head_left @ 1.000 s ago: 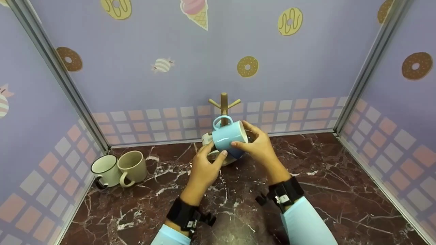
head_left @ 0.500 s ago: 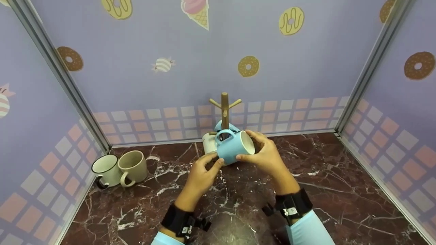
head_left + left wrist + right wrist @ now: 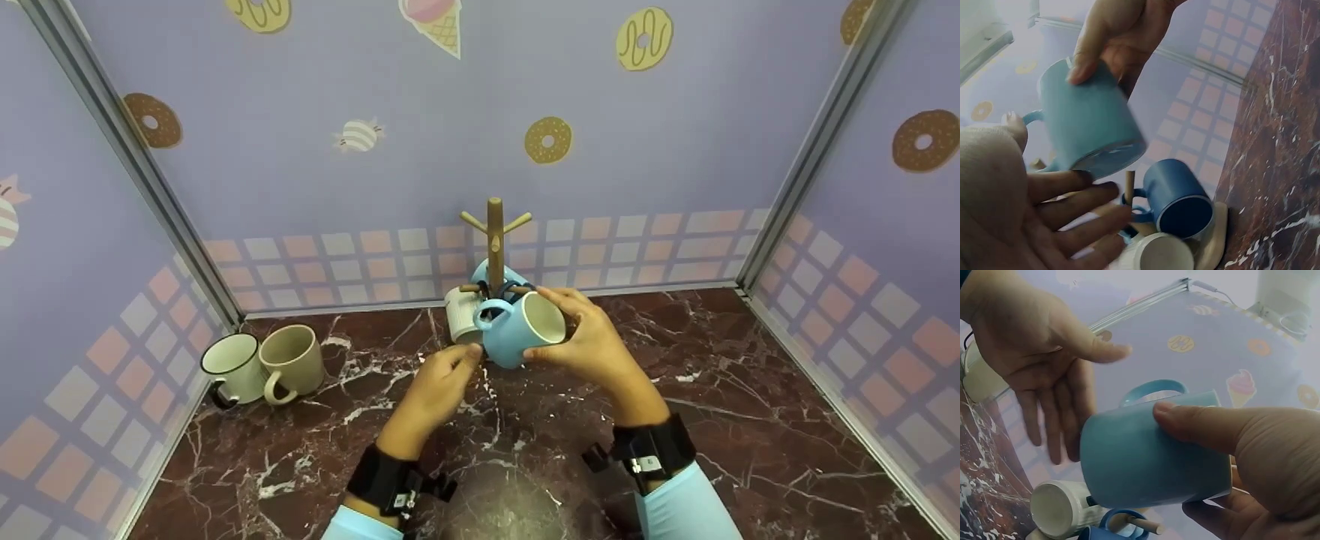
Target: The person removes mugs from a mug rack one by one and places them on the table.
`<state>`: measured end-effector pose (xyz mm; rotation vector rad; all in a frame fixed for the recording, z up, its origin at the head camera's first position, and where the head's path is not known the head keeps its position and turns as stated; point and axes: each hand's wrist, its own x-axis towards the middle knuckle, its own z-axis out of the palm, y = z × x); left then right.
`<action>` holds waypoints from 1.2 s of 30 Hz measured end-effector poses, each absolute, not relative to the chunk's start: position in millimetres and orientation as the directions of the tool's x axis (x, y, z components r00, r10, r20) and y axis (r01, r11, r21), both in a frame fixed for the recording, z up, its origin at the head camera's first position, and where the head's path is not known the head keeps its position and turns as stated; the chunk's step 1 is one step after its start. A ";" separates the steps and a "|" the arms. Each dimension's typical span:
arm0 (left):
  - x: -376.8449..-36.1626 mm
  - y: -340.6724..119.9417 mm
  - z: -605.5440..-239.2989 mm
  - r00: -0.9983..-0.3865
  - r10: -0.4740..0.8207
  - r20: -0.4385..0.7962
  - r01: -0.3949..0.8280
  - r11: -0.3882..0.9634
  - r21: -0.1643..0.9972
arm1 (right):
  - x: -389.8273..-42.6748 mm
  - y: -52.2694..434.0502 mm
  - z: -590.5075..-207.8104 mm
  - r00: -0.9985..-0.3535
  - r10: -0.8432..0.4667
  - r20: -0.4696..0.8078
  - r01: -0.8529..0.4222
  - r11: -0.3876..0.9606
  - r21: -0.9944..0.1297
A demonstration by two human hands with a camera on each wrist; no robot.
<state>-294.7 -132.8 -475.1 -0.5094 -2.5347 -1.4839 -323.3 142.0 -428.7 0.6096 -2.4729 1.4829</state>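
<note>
Lowered since a second ago: the light blue mug (image 3: 523, 328) has come down from beside the upper pegs to the lower tier of the wooden mug tree (image 3: 494, 238), its handle now at a lower peg next to the dark blue mug (image 3: 501, 279) and the white ribbed mug (image 3: 462, 315) already hanging there. Right hand (image 3: 592, 341) grips the mug body, thumb across the side, fingers curled round the far wall and rim. Left hand (image 3: 433, 382) has dropped off the mug; fingers straight and spread just beside its base, holding nothing (left wrist view confirms, (image 3: 1044, 214)).

Reading: the support hand has let go, so the mug is carried by the right hand alone. Whether the handle is already over the peg cannot be told; the peg tip is hidden behind the mug.

Room: tight at the tree, the two hung mugs crowding the lower pegs just behind and left. Upper pegs bare. Marble counter (image 3: 750, 420) open to the right and front. White enamel mug (image 3: 229, 369) and beige mug (image 3: 291, 364) stand touching, well apart at the left wall.
</note>
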 end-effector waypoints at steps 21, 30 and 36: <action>-267.1 -131.0 -441.0 -0.905 0.129 0.405 0.409 0.522 0.748 | -307.6 137.7 -428.6 -0.767 -0.529 0.364 -0.606 0.411 -0.681; -269.3 -131.5 -443.9 -0.900 0.258 0.351 0.434 0.470 0.769 | -309.7 137.4 -429.9 -0.751 -0.568 0.336 -0.609 0.400 -0.685; -267.7 -128.6 -444.9 -0.915 0.253 0.315 0.400 0.452 0.797 | -310.4 139.7 -431.2 -0.736 -0.585 0.340 -0.627 0.401 -0.668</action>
